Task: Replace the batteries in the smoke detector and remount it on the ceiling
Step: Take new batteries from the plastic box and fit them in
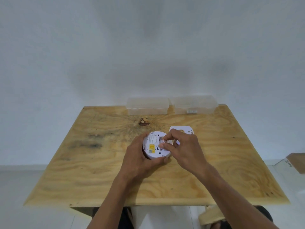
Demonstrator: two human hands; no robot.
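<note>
The round white plastic smoke detector (155, 145) sits back-side up just above the plywood table (115, 179), cupped from the left and below by the person's left hand (140, 156). Right hand (179, 146) is pinching a small silver-ended battery (164, 140) at the detector's open compartment. Just behind the detector lies its white mounting plate (184, 129), and further behind that, two clear plastic boxes (171, 105) against the wall

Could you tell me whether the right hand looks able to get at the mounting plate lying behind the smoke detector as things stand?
Probably yes. The mounting plate lies flat on the table just beyond the right hand, nothing between them. But that hand pinches a battery at the smoke detector.
</note>
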